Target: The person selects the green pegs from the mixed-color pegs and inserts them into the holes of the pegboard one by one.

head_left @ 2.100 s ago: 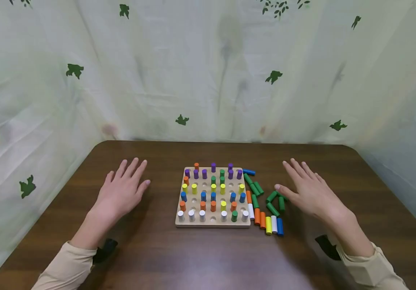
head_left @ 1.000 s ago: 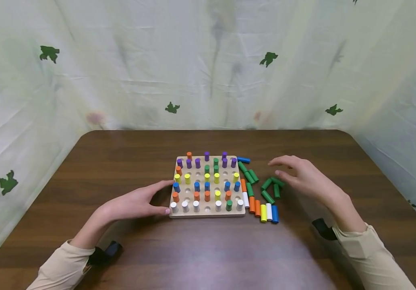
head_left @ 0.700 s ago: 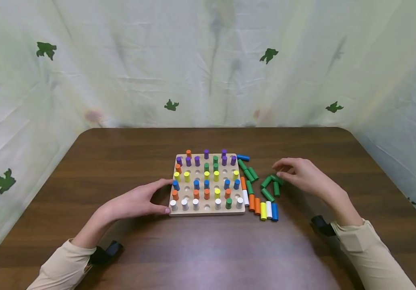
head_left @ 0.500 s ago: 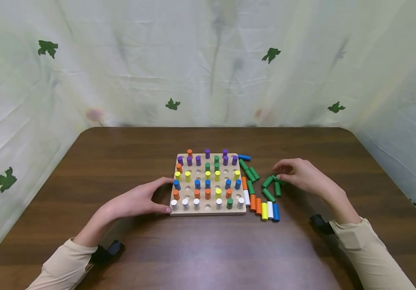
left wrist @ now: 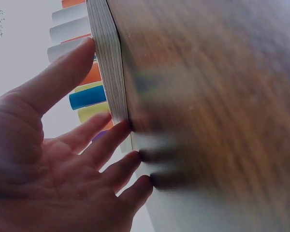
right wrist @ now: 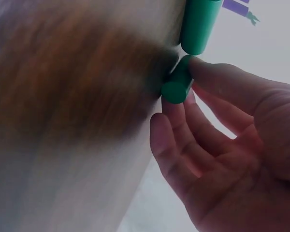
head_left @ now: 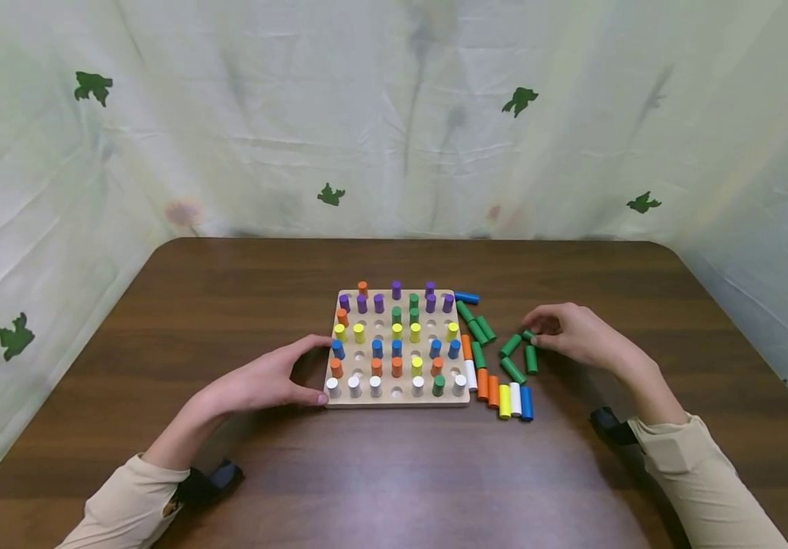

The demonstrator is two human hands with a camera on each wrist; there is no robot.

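A wooden pegboard [head_left: 404,401] stands mid-table with upright white, orange, blue, yellow, green and purple pegs; some of its holes show bare. My left hand [head_left: 263,381] rests along the board's left edge, thumb near the front corner and fingers farther back. In the left wrist view, the thumb and fingertips touch the wooden side [left wrist: 108,63]. My right hand [head_left: 579,333] is right of the loose pegs, pinching a small green peg [right wrist: 176,87] between thumb and fingers. Another green peg [right wrist: 200,26] lies just beyond it in the right wrist view.
Loose green pegs [head_left: 513,370] lie between the board and my right hand. Orange, white, yellow and blue pegs [head_left: 527,404] line the board's right side toward the front. One blue peg [head_left: 467,298] lies by the far right corner. A patterned curtain [head_left: 407,137] hangs behind the table.
My left hand has come in from the left to the board's edge. My right hand has lowered to the loose pegs, its fingers closing on a green peg. The view has tilted down slightly.
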